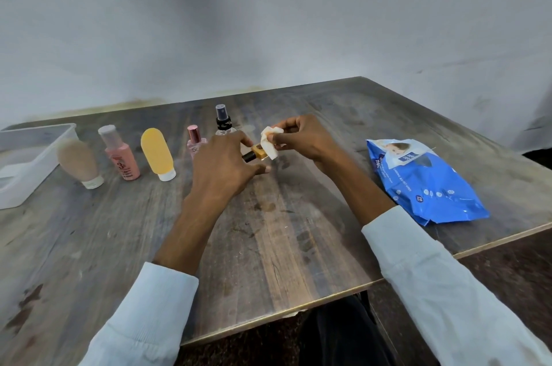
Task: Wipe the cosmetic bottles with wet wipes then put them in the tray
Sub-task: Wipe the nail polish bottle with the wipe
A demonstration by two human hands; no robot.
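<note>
Head view: at the counter's [268, 246] centre the left hand [222, 165] grips a small amber bottle [257, 152] with a dark cap, fingers curled round it. At its 3 o'clock the right hand [301, 138] pinches a white wet wipe [268, 143] against the bottle. At 9 o'clock stand five more bottles [156, 154], with a white tray [35, 162] beyond them; the wipes pack [424, 180] lies at 3 o'clock.

5 bottles [156, 154] block path to tray [35, 156]; gaps between.
</note>
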